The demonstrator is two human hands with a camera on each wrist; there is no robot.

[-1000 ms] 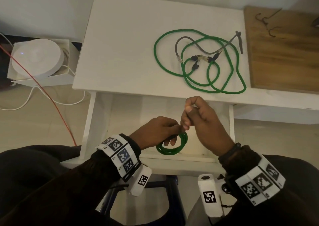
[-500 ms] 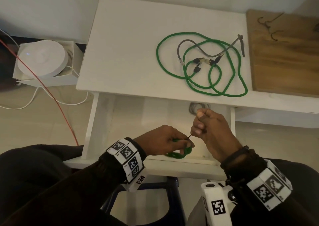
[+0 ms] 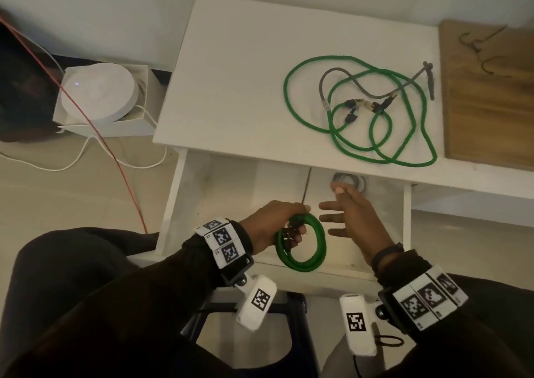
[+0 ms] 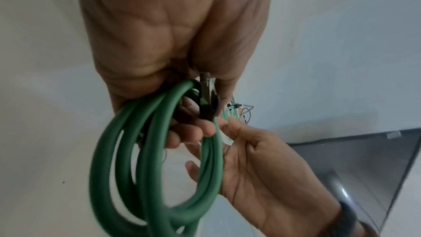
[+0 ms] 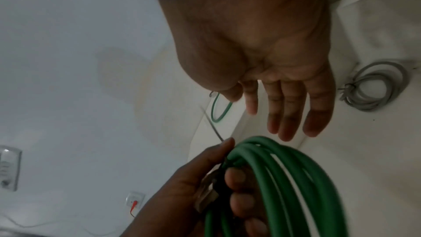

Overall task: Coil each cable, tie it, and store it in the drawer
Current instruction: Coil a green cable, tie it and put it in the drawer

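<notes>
now left hand (image 3: 270, 227) fingers grasping green coil (image 3: 302, 243), tie tail (image 3: 305, 187) pointing away; right hand (image 3: 351, 218) fingers released.

The right hand (image 5: 268, 57) spreads flat above the green coil (image 5: 296, 177), which the left hand (image 5: 200, 183) grips; a grey coil (image 5: 376, 86) lies in the drawer (image 5: 376, 150).
</notes>
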